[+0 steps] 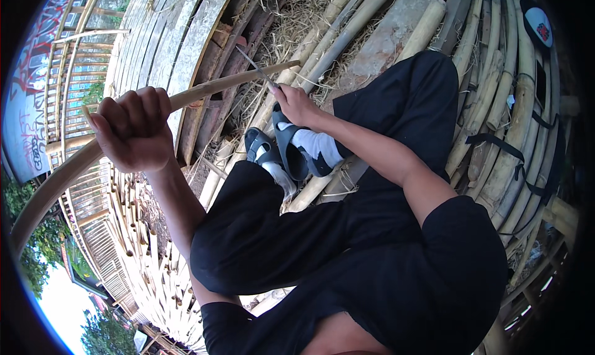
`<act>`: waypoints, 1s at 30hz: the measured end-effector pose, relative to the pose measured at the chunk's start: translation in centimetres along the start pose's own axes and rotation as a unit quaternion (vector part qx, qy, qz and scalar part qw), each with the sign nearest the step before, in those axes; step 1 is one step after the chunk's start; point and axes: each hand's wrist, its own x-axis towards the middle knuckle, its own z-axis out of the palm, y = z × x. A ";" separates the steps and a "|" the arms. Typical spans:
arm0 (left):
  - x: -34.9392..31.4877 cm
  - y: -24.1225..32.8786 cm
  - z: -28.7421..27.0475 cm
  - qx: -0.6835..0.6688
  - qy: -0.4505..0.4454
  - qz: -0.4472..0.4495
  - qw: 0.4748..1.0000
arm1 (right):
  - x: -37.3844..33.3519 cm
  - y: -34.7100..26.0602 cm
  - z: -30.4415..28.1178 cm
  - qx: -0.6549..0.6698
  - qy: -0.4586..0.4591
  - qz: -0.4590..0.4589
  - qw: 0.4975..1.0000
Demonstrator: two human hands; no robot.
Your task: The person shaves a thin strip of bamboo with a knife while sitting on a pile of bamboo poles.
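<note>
My left hand is closed in a fist round a long bamboo stick. The stick slants up from the lower left rim, and its thin far end lies a little beyond my right hand. That hand is wrapped round the handle of a knife, mostly hidden by the fingers. The narrow knife blade points up and left and crosses the stick near its far end. Whether the edge bites into the stick, I cannot tell. Below the knife are my feet in dark slippers.
Several bamboo poles lie along the right, with a black strap and a cap on them. Weathered planks fill the upper left. Dry shavings litter the ground ahead. Cut bamboo pieces and a fence stand left.
</note>
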 end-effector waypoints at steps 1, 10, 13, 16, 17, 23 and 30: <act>0.1 -0.1 0.1 0.010 0.008 0.008 1.000 | 0.3 0.8 -0.4 -0.011 0.009 0.006 1.000; 0.0 0.0 -0.3 0.036 0.060 0.010 0.997 | -0.7 -1.7 -1.5 -0.040 0.000 -0.008 0.999; -0.2 0.5 -0.5 0.011 0.059 0.010 0.998 | -1.4 -6.8 -2.9 0.015 -0.064 -0.052 0.997; -0.1 0.4 -0.5 0.015 0.039 0.013 0.999 | -0.7 -3.6 -1.7 -0.023 -0.020 -0.062 0.998; 0.2 0.3 -0.3 0.014 0.033 0.015 0.999 | 0.1 -0.5 -1.0 -0.072 0.001 0.018 0.997; 0.1 -0.1 -0.7 0.003 0.019 0.009 1.000 | 0.4 2.7 -0.4 -0.051 0.003 0.030 0.998; 0.0 0.2 -0.5 0.014 0.037 0.001 0.999 | -1.7 -4.9 -2.6 0.054 -0.044 -0.025 0.997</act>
